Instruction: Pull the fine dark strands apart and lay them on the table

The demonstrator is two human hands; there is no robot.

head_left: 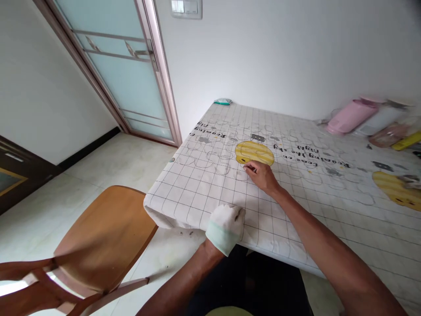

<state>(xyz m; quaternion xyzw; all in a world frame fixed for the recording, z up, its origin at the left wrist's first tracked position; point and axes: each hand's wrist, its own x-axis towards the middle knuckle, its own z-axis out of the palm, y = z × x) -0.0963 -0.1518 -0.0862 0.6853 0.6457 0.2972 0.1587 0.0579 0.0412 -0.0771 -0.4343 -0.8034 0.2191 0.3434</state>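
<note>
My left hand wears a white knit glove with a pale green cuff and is closed in a fist at the table's near edge. Nothing sticks out of that fist. My right hand is bare, its thumb and fingertips pinched together just over the yellow printed planet on the tablecloth. Whatever is between those fingertips, if anything, is too small to make out. The cloth is white with a thin dark grid, grey shapes and printed lettering.
A wooden chair stands left of the table. A soft green-and-white packet lies at the far left corner. To the far right are a pink cylindrical container, a white one and a yellow object. A frosted-glass door is behind.
</note>
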